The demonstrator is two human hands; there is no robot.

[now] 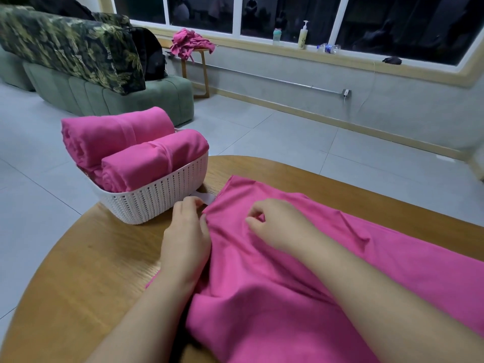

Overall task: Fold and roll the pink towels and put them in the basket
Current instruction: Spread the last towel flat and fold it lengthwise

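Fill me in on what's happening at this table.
A person is working on a pink towel spread across the round wooden table. The left hand pinches the towel's left edge, and the right hand pinches the cloth further in, so a fold seems to be starting. Two rolled pink towels already sit in the white basket at the table's left edge. More pink cloth is heaped on a small side table by the window.

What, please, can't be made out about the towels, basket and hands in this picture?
- Head view: the flat pink towel runs off the right and bottom edges; full extent unknown.
- Basket interior: hidden by the two rolled towels.
- Left hand and right hand: fingertips curl into fabric, grip unclear.
- Pink heap on the far stool: too small to count.
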